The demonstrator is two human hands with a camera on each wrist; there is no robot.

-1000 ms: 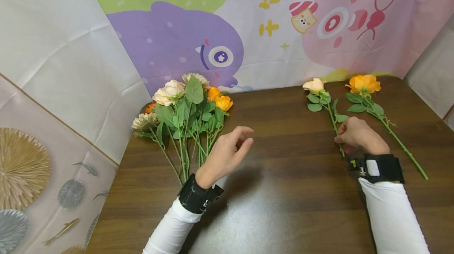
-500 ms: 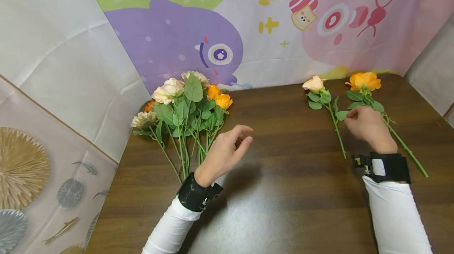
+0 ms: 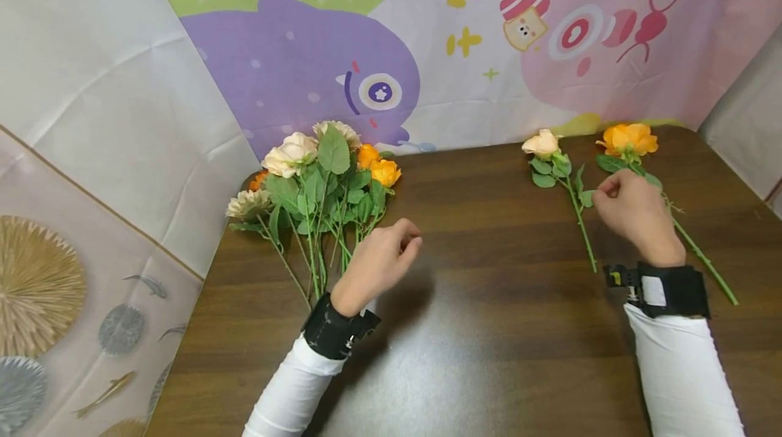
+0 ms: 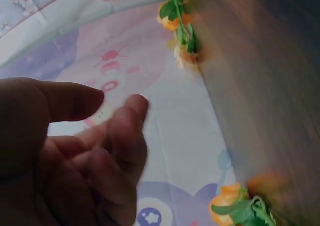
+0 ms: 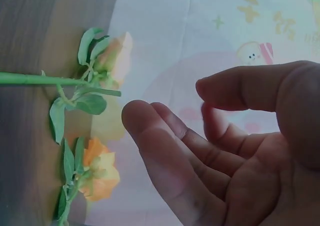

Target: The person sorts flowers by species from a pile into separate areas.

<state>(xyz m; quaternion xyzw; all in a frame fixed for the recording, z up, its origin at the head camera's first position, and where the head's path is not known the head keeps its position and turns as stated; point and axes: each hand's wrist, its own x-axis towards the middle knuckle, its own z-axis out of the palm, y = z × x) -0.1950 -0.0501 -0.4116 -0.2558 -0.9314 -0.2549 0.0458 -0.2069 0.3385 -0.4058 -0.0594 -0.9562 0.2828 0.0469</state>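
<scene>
My right hand [image 3: 638, 216] hovers between two single flowers on the right of the table. Its fingers are loosely bent and hold nothing, with a gap between thumb and fingertips in the right wrist view. Left of it lies a peach rose [image 3: 541, 144] on a green stem; to its right lies an orange flower [image 3: 629, 140], its stem partly behind the hand. My left hand [image 3: 377, 262] is raised near the stems of a mixed bunch of flowers [image 3: 318, 186]. Nothing is between its relaxed fingers [image 4: 125, 131].
The brown wooden table [image 3: 489, 274] runs up to a cartoon-printed cloth [image 3: 464, 98] at the back. A pale patterned sheet [image 3: 110, 274] hangs along the left side. The bunch has cream, beige and orange heads, all toward the back left.
My right hand has let go of the peach rose's stem and moved back and to the right. The rose stays lying on the table. My left hand has drawn slightly left.
</scene>
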